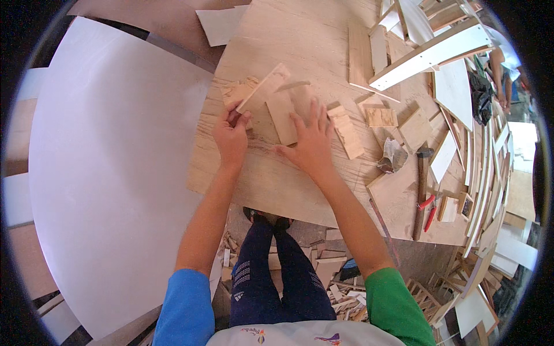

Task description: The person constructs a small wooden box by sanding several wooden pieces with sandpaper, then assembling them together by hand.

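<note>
My left hand (pixel 232 135) pinches the lower end of a thin pale wood strip (pixel 264 87), which slants up and away to the right. Under and behind that hand lies another light wood piece (pixel 238 92), partly hidden. My right hand (pixel 311 141) has its fingers spread over the plywood tabletop (pixel 277 184). Its thumb is beside a flat wood board (pixel 281 120); whether it touches the board I cannot tell. Just right of those fingers rests a rough-edged wood block (pixel 346 131).
A hammer (pixel 422 184) and red-handled pliers (pixel 428 210) lie at the table's right, near a crumpled plastic bag (pixel 393 155). A white-faced wooden frame (pixel 433 55) stands at the far right. One large white panel (pixel 121 173) fills the left. Wood scraps (pixel 346 303) litter the floor.
</note>
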`<state>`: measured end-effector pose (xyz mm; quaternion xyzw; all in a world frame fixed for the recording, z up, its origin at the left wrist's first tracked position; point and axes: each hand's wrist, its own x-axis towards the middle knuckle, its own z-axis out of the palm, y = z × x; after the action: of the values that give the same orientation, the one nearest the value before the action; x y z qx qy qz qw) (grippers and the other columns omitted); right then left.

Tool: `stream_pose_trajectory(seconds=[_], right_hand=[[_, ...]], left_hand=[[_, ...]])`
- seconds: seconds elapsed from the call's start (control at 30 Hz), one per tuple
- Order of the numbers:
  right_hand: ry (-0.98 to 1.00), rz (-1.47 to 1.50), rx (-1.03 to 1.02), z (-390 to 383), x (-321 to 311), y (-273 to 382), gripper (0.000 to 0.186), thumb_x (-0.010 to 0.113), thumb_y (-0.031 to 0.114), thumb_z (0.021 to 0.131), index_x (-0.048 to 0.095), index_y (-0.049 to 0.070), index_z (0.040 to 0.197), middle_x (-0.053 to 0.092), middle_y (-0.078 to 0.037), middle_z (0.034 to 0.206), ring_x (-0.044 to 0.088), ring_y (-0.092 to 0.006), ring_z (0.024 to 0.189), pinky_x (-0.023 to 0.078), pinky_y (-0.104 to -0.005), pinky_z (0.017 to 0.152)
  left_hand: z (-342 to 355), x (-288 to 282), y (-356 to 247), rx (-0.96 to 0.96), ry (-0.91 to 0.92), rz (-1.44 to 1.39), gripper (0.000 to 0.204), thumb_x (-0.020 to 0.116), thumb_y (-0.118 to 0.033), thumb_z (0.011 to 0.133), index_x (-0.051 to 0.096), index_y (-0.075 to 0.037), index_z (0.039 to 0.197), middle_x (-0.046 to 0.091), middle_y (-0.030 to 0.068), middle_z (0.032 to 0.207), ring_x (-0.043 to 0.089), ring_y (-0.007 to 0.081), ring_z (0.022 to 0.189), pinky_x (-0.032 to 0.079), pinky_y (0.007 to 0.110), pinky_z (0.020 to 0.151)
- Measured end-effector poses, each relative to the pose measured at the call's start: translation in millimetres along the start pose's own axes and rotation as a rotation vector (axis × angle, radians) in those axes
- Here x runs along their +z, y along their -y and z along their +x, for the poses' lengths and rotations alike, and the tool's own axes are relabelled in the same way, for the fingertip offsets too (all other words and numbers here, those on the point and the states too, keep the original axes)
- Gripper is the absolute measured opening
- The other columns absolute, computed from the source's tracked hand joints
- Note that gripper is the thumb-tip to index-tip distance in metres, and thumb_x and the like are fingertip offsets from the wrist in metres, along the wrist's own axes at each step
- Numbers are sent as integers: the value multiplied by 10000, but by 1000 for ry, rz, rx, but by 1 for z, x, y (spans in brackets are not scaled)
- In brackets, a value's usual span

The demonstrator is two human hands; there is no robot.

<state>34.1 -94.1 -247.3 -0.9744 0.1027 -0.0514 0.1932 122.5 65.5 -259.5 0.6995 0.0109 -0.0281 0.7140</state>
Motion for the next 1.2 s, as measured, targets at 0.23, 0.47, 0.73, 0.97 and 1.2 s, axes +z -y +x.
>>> stream_pose_trajectory(seconds=[0.23,0.47,0.73,0.97,1.2], right_hand=[[-112,23,-16,-7,25,-4,648,726,486,761,573,51,1216,251,-277,1525,184,-460,1425,139,-644,1111],[-18,142,-34,-94,5,-6,557,758,360,726,606,68,1176,263,-283,1520,207,-456,1420,127,-627,1122],[266,208,-237,-97,-39,-48,476,780,202,648,629,123,1093,242,-220,1558,159,-463,1443,107,-616,1145],[433,118,-326,-67,-52,-59,471,686,34,597,591,112,1052,245,-152,1576,142,-410,1468,73,-632,1157],[251,201,-324,-65,-19,-53,444,609,-21,624,606,119,1046,374,-50,1533,199,-326,1473,76,-681,1140]], left_hand=[[2,19,4,45,-103,57,310,645,77,860,612,12,1162,691,83,1031,634,108,905,488,222,777],[0,17,17,130,75,79,306,644,95,840,640,8,1133,700,52,969,634,92,858,485,220,752],[-8,14,12,191,120,204,286,661,87,825,676,-16,1092,691,28,851,583,62,762,470,217,691],[-6,9,21,218,159,327,294,695,44,812,686,-40,1094,700,57,845,613,94,739,482,244,649],[-9,12,10,206,415,426,282,693,23,804,695,-48,1077,728,110,901,686,160,799,526,288,714]])
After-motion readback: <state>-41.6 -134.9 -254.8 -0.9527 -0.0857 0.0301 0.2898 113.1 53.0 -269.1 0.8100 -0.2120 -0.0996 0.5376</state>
